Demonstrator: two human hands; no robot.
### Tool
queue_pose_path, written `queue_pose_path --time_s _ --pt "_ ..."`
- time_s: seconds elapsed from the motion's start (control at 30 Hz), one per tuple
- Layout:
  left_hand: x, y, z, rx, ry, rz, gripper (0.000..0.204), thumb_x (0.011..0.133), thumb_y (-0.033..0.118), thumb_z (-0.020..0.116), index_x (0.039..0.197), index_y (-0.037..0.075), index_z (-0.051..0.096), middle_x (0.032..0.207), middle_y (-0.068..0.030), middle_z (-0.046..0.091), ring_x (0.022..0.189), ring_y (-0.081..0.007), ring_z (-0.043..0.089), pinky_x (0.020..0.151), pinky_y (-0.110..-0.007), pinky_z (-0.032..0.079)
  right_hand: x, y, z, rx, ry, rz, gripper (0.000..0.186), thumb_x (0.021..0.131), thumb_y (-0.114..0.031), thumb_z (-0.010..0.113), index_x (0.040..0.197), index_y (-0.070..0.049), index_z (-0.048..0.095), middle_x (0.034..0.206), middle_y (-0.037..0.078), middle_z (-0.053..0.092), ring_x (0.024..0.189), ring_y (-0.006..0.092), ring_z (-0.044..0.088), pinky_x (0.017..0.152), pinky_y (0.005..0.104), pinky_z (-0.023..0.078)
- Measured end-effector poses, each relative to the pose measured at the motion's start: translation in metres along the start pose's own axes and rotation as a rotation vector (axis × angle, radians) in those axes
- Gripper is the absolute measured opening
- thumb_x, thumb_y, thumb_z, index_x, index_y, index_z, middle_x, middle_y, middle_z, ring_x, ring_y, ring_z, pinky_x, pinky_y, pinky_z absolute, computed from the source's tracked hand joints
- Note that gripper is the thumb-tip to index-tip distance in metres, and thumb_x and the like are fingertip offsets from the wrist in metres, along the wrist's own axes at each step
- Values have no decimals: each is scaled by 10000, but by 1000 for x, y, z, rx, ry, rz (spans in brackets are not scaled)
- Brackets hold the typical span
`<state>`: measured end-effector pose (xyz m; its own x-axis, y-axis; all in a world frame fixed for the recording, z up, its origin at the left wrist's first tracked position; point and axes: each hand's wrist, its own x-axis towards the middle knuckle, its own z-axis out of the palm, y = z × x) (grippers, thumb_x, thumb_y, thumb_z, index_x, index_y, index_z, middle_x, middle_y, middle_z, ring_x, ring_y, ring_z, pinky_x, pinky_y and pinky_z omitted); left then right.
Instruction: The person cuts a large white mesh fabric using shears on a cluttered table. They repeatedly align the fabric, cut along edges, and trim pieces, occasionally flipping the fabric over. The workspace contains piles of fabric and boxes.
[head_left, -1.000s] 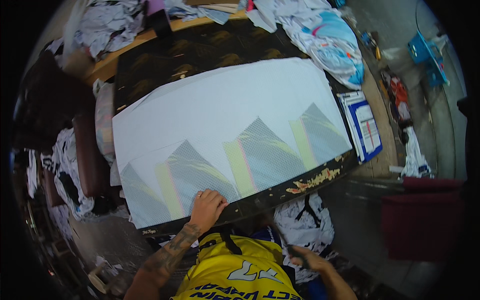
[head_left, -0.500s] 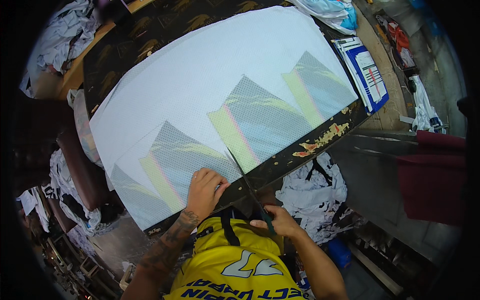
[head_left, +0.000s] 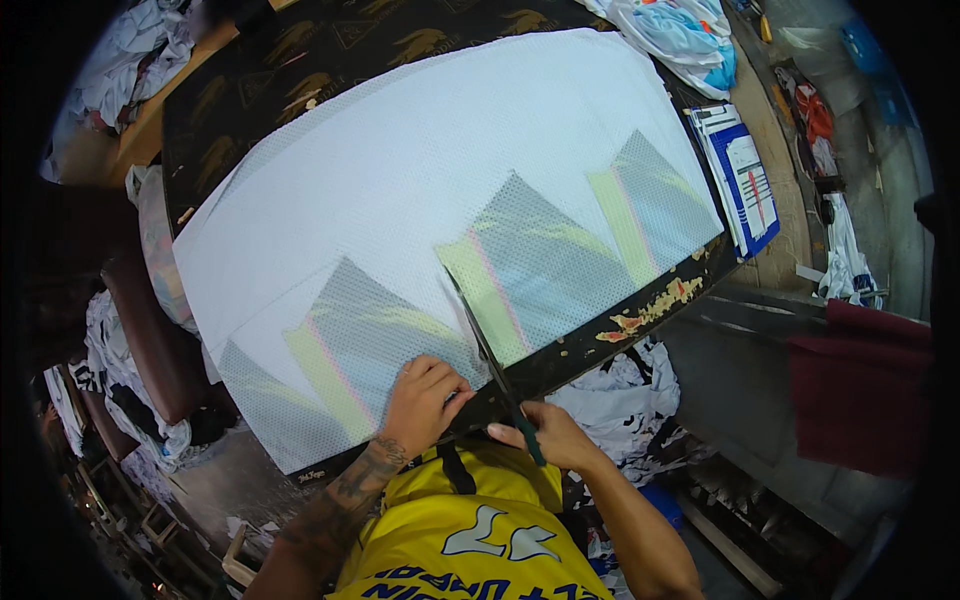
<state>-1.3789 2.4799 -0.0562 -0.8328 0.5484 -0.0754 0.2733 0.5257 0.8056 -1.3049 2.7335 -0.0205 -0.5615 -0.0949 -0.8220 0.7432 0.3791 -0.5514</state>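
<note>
Fabric sheet lies spread across the table. Left hand rests on its near edge, scissors just right of it, blades over the sheet, right hand on the handles. Papers sit right of the sheet; clothes behind.

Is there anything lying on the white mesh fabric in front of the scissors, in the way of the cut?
Nothing visible. The scissors in the right hand point up the white mesh fabric, which lies bare ahead of the blades. The left hand presses the fabric down to the left of the blades, off that line.
</note>
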Motion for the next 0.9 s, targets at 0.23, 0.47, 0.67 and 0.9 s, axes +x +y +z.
queue_pose_path --time_s 0.23,0.47,0.67,0.9 --pt "4 -4 -12 -60 -88 -23 150 897 149 826 988 70 736 1055 -61 681 1140 -308 597 1017 -451 472 26 -47 -6 -100 -38 47 745 853 -726 847 803 5 717 727 88 690 702 159 651 679 337 537" --pt "5 -10 -19 -84 -143 1 165 932 180 799 1042 76 734 1091 -67 665 1147 -301 588 1022 -450 476 57 -98 -12 -48 -9 86 668 825 -667 907 794 -20 740 696 36 644 668 131 590 627 307 473" --pt "3 -11 -21 -122 -195 -31 193 956 225 799 1086 88 761 1126 -60 694 1171 -306 587 1044 -446 483 88 -154 -18 -118 -84 161 642 881 -675 864 805 -69 665 645 11 609 581 112 610 540 281 464" --pt "3 -16 -19 -118 -215 -21 201 957 242 781 1081 87 751 1105 -48 675 1177 -271 581 1021 -439 476 136 -208 -21 -116 -65 120 647 878 -698 851 777 -97 636 623 8 588 553 114 607 539 292 475"
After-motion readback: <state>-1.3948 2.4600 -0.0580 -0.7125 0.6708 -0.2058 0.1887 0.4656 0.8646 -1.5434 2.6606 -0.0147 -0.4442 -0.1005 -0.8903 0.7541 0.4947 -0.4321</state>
